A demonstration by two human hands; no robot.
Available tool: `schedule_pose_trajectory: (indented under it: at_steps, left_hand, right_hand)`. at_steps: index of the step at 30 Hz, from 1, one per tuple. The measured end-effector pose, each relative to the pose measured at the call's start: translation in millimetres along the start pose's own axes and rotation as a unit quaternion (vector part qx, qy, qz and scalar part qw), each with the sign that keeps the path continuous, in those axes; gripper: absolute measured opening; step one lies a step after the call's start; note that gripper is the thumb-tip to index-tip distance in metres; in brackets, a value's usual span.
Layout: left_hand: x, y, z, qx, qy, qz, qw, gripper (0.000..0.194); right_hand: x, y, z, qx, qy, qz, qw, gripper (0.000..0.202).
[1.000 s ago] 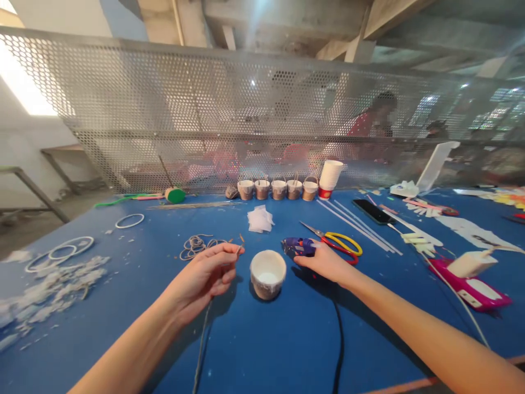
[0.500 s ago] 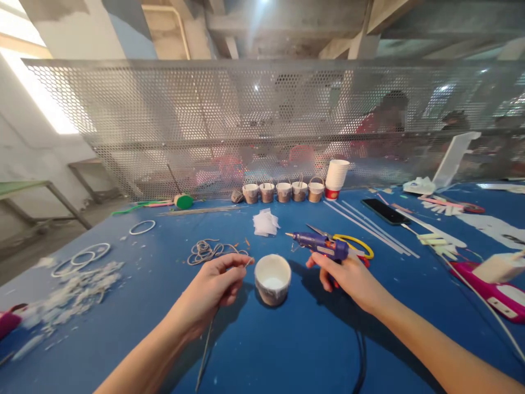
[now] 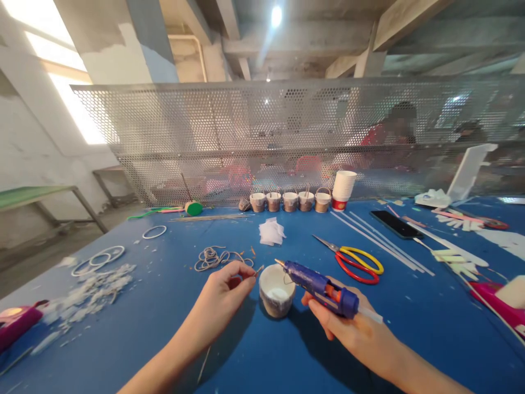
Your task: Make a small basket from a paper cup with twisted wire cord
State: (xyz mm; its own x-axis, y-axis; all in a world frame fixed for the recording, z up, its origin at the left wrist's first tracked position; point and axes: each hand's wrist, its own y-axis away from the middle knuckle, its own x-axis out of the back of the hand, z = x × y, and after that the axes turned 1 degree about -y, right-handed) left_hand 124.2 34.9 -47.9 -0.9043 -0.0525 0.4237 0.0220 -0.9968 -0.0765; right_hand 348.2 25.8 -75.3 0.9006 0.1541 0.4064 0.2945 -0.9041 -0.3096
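Note:
My right hand (image 3: 348, 323) is wrapped round a blue hot glue gun (image 3: 315, 282), its nozzle pointing left over the back rim of a small cup (image 3: 277, 303) with a white inside and a grey-brown wrapped outside. Left of that cup, my left hand (image 3: 229, 287) pinches the end of a thin grey cord (image 3: 260, 270), which sticks out toward the nozzle without clearly touching it. A length of cord hangs below the left wrist. Behind that hand lies a loose coil of similar cord (image 3: 211, 257). The cup stands upright on the blue table (image 3: 246, 361).
Scissors (image 3: 356, 262) lie beyond the glue gun, with white strips (image 3: 377, 243) and a phone (image 3: 396, 224) farther right. White squares (image 3: 271, 232) sit mid-table. Small basket-like cups (image 3: 290, 201) and stacked paper cups (image 3: 343, 189) line the mesh panel (image 3: 246, 131). Scraps (image 3: 94, 290) lie left.
My right hand has brought the glue gun left and nearer, its nozzle now over the cup's rim. The scissors are uncovered. My left hand still pinches the cord. The view has shifted slightly.

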Motion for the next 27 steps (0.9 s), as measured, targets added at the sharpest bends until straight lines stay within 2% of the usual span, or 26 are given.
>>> schedule_pose_trajectory:
  at_steps: [5, 9, 13, 20, 27]
  left_hand:
    - [0.1, 2, -1, -0.160, -0.122, 0.077, 0.977, 0.019]
    - [-2.6, 7, -5, -0.231, -0.199, 0.124, 0.944, 0.018]
    - [-5.7, 11, -13, -0.286, -0.258, 0.142, 0.912, 0.019]
    - [-7.5, 12, -19, -0.338, -0.352, 0.167, 0.857, 0.022]
    - [-7.9, 13, -21, -0.351, -0.400, 0.170, 0.829, 0.021]
  right_hand:
    - [-3, 4, -3, -0.014, 0.002, -0.007, 1.000, 0.022]
    - [-4, 8, -4, 0.031, 0.038, 0.001, 0.999, 0.019]
    - [-6, 11, -8, 0.086, 0.082, 0.008, 0.993, 0.017]
    - [-12, 13, -4, 0.129, 0.101, 0.009, 0.986, 0.014]
    - [-14, 11, 1, 0.132, 0.138, -0.025, 0.981, 0.018]
